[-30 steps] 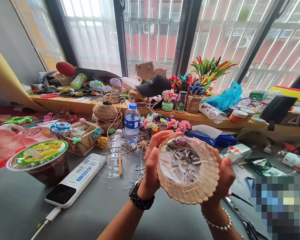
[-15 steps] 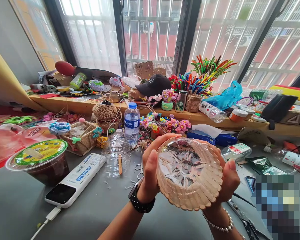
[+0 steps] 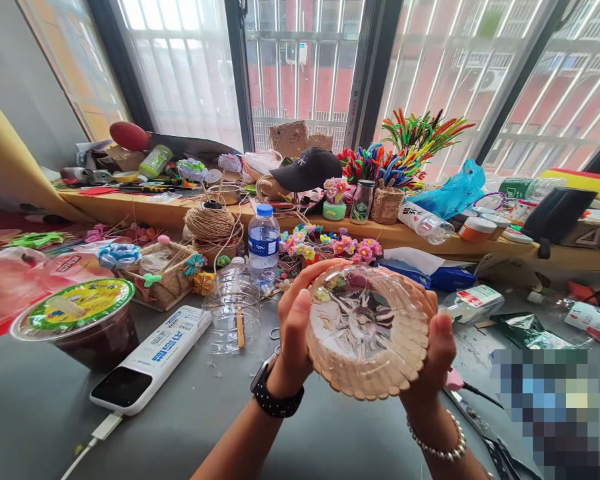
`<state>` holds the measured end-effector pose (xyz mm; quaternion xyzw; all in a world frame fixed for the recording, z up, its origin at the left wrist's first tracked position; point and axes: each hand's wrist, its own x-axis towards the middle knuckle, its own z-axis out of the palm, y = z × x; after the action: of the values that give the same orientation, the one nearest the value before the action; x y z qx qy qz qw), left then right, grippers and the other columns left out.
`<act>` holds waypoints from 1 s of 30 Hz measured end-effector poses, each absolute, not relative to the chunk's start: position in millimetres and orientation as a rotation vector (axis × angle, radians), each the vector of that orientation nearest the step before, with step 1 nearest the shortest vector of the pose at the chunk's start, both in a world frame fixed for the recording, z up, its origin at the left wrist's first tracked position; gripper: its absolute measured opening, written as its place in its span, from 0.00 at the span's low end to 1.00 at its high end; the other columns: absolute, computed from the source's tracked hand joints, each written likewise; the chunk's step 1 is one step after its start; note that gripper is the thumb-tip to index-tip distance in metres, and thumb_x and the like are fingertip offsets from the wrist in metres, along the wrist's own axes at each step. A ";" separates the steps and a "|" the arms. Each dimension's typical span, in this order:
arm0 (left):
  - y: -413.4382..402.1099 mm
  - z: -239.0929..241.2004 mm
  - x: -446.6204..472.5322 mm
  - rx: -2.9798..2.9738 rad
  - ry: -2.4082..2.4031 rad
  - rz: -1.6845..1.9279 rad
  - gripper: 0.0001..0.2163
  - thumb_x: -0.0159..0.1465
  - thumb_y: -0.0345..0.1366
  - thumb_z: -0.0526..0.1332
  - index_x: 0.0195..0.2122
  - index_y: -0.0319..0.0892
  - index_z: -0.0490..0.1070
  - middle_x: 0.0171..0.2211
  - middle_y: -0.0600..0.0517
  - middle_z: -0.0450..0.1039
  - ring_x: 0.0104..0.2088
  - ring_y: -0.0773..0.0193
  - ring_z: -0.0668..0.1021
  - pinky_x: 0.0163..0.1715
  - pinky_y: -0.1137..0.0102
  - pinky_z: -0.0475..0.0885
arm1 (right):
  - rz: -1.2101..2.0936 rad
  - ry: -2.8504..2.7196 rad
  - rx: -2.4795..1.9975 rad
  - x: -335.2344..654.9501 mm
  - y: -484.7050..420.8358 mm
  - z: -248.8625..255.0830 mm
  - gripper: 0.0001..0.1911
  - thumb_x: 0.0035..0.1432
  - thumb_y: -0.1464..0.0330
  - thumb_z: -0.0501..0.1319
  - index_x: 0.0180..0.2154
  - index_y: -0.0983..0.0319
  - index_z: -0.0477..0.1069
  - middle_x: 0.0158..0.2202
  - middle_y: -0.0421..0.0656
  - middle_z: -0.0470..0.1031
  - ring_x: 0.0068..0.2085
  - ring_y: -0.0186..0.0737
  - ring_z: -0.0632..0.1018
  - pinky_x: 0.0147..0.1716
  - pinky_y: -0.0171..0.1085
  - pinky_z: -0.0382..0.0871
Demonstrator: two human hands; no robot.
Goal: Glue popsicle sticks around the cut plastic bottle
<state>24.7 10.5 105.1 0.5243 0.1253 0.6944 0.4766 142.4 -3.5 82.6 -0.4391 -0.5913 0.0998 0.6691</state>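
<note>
Between my two hands is a clear plastic bottle bottom (image 3: 367,327), its side ringed with flat wooden sticks whose rounded ends make a scalloped edge. Its moulded base faces me, tilted, above the grey table. My left hand (image 3: 296,327), with a watch on the wrist, grips the left side, thumb up and fingers wrapped behind. On the opposite side my right hand (image 3: 436,353) holds it the same way, a beaded bracelet below. Behind my left wrist lies a cut clear plastic bottle (image 3: 233,313) with one wooden stick on it.
A lidded cup (image 3: 90,327) and a white power bank (image 3: 150,363) with a cable stand at left. A water bottle (image 3: 264,243) is behind the hands. Scissors (image 3: 490,433) lie at lower right. Craft supplies crowd the ledge (image 3: 290,213) below the windows.
Both hands have shifted slightly left and up with the bottle bottom, turning it a little. A pink tool handle now shows beside my right wrist.
</note>
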 end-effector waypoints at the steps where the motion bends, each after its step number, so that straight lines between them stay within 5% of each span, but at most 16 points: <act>1: 11.0 106.4 24.6 1.247 0.304 1.730 0.18 0.58 0.43 0.47 0.41 0.38 0.68 0.43 0.44 0.71 0.45 0.51 0.71 0.46 0.57 0.65 | 0.220 -1.326 -0.978 142.9 -2.9 84.0 0.30 0.58 0.57 0.30 0.43 0.60 0.66 0.41 0.47 0.66 0.44 0.45 0.67 0.41 0.46 0.59; 5: 13.4 111.0 22.6 1.203 0.315 1.784 0.17 0.59 0.40 0.46 0.41 0.38 0.69 0.42 0.45 0.72 0.44 0.54 0.72 0.47 0.59 0.64 | 0.206 -1.404 -0.998 150.9 -4.4 94.4 0.28 0.56 0.52 0.37 0.45 0.58 0.66 0.37 0.44 0.66 0.38 0.42 0.68 0.35 0.42 0.61; 12: 19.3 108.0 15.5 1.316 0.393 1.779 0.18 0.59 0.43 0.48 0.42 0.37 0.69 0.42 0.44 0.72 0.45 0.53 0.72 0.47 0.59 0.63 | 0.330 -1.754 -1.161 168.7 -11.6 108.2 0.22 0.60 0.59 0.40 0.49 0.57 0.63 0.36 0.44 0.70 0.38 0.40 0.70 0.36 0.39 0.62; 20: 27.5 103.5 13.5 1.393 0.524 1.756 0.28 0.62 0.52 0.38 0.42 0.40 0.71 0.49 0.47 0.68 0.54 0.55 0.64 0.54 0.62 0.57 | 0.188 -1.853 -1.190 171.4 -8.1 107.1 0.23 0.53 0.56 0.52 0.48 0.62 0.64 0.36 0.46 0.71 0.35 0.40 0.71 0.30 0.35 0.64; 24: 37.2 103.3 9.1 1.271 0.685 1.542 0.25 0.60 0.54 0.43 0.51 0.44 0.62 0.52 0.49 0.64 0.53 0.57 0.64 0.52 0.63 0.59 | 0.039 -1.797 -1.295 169.5 -6.1 104.4 0.23 0.53 0.58 0.53 0.48 0.64 0.63 0.33 0.46 0.71 0.32 0.38 0.71 0.27 0.34 0.63; 30: 46.0 107.6 -3.4 1.180 0.691 1.349 0.24 0.56 0.53 0.53 0.48 0.42 0.65 0.40 0.48 0.72 0.42 0.57 0.73 0.41 0.67 0.67 | -0.026 -1.752 -1.347 166.7 -3.9 99.3 0.25 0.52 0.58 0.54 0.50 0.62 0.61 0.35 0.45 0.72 0.32 0.38 0.71 0.28 0.35 0.65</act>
<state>-3.4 46.0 107.6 0.5036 0.2946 0.5754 0.5732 166.7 -3.9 99.3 -0.5444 -0.7084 -0.0105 0.4491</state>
